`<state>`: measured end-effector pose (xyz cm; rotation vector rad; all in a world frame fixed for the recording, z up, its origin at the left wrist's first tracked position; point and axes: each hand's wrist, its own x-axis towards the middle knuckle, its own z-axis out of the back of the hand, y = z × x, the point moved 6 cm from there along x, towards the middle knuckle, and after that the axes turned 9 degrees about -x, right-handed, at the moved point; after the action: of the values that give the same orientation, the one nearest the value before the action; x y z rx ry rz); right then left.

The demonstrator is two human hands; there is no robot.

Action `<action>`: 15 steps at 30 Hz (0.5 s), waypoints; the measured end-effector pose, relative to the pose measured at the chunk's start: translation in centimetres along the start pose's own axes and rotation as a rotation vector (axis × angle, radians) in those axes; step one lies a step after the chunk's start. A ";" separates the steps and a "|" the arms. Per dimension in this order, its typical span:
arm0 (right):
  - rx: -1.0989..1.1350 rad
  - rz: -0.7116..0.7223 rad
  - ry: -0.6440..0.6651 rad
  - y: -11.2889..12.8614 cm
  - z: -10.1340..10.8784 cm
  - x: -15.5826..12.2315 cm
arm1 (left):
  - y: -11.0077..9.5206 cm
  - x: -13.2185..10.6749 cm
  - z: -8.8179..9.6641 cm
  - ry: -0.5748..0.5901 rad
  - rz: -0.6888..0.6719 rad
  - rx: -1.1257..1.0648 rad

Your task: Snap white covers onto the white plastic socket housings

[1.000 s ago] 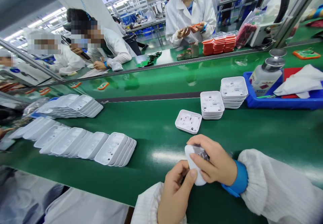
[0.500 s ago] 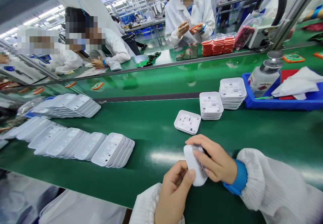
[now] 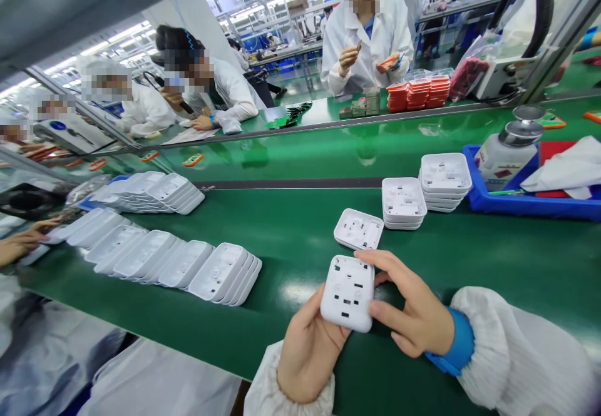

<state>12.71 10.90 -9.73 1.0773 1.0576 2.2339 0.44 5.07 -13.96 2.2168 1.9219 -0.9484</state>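
hands, left (image 3: 307, 353) and right (image 3: 416, 316), grip white cover (image 3: 348, 292); left fingers hidden behind it.

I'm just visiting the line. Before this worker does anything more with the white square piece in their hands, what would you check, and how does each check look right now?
1. White square cover gripped on both sides: ok, left hand under its left edge, right hand at its right edge.
2. Slotted face turned to the worker: ok.
3. Face free of cracks or marks: cannot tell, too small.
4. Bare spot on the green belt to set it down: ok.
5. Next part within reach: ok, a single open shell lies just beyond the hands.
6. Two shell stacks standing straight: ok.
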 end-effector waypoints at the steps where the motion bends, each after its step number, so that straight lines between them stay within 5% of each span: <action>1: -0.013 0.007 -0.006 0.1 -0.1 -0.1 | 0.0 0.0 0.1 -0.001 0.024 -0.028; 15: -0.236 -0.008 -0.094 0.8 0.0 -0.6 | 0.1 -0.5 0.2 -0.069 -0.212 0.307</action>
<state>12.99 10.05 -9.39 1.0612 0.7372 2.2118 0.47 4.49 -13.90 2.1169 2.1371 -1.4190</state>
